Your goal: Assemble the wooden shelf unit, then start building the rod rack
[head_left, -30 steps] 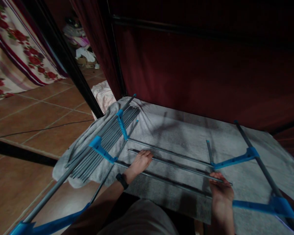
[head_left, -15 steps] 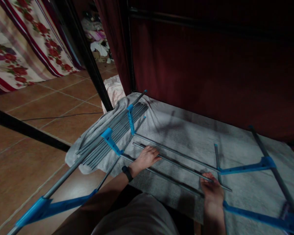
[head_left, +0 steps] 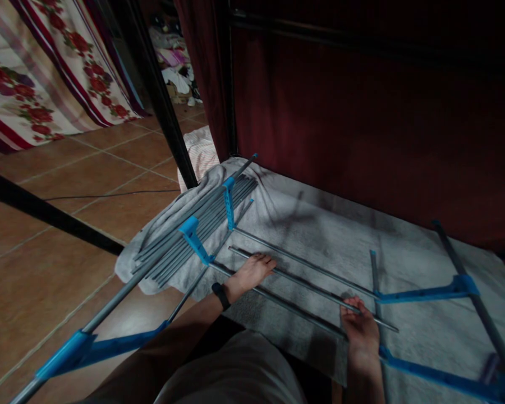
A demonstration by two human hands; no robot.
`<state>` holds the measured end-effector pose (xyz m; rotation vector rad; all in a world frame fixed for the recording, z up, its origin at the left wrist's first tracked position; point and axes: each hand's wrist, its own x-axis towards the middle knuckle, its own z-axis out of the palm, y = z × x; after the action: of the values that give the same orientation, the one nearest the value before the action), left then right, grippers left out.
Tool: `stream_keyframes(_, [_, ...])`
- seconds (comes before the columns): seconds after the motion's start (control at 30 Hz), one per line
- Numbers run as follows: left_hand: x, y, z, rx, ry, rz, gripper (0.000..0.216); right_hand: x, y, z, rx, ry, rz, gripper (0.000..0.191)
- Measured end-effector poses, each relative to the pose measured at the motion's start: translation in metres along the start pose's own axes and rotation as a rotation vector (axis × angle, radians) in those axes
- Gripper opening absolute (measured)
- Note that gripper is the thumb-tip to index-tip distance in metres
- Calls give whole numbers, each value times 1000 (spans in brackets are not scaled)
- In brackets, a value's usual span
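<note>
A thin grey metal rod lies across a grey blanket on the floor. My left hand rests on the rod near its left end, fingers curled over it. My right hand grips the same rod near its right end. Two more grey rods lie parallel, one beyond it and one nearer to me. A blue plastic bracket of a grey-and-blue rack frame stands just left of my left hand. Another blue bracket lies right of my right hand.
A bundle of several grey rods lies on the blanket's left part. A dark red fabric wall stands behind. Brown tiled floor, a black pole and a floral cloth are at the left. My knee is below.
The view has shifted so the scene sits further right and lower. My right hand slid a little to the left along the rod. My left hand stays on it.
</note>
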<state>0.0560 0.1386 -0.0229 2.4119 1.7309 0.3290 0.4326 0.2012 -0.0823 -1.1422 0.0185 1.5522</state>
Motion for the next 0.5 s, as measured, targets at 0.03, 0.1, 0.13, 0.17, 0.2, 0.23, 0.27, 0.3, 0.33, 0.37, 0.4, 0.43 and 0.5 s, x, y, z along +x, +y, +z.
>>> stream_keyframes(0.03, [0,0,0,-4,7,7,20,1,0,-2,-9,-16,-17,24])
stream_keyframes(0.1, [0,0,2,-10,25,27,26,2,1,-4,-25,-46,-42,24])
stream_keyframes(0.13, [0,0,3,-13,35,34,29,3,1,-4,-31,-56,-51,25])
stream_keyframes(0.17, [0,0,4,-15,44,38,33,3,1,-4,-36,-62,-54,25])
stream_keyframes(0.2, [1,0,5,-16,51,37,35,2,0,-3,-34,-63,-50,25])
stream_keyframes(0.23, [1,0,6,-16,57,33,35,1,0,-2,-23,-53,-42,25])
stream_keyframes(0.27, [1,0,6,-14,59,28,33,1,0,-1,-2,-35,-28,25])
stream_keyframes(0.3, [2,0,7,-10,57,23,31,0,0,0,25,-13,-10,24])
stream_keyframes(0.33, [2,0,7,-5,51,20,29,-1,0,0,49,7,7,24])
stream_keyframes(0.37, [3,-1,8,-3,43,17,27,-1,-1,1,68,26,19,24])
stream_keyframes(0.4, [3,-1,8,-5,34,15,25,-2,0,1,73,34,29,24])
stream_keyframes(0.43, [3,-1,8,-11,26,14,22,-2,0,1,67,32,30,24])
stream_keyframes(0.5, [3,-2,8,-30,17,11,19,-2,2,0,38,18,7,24])
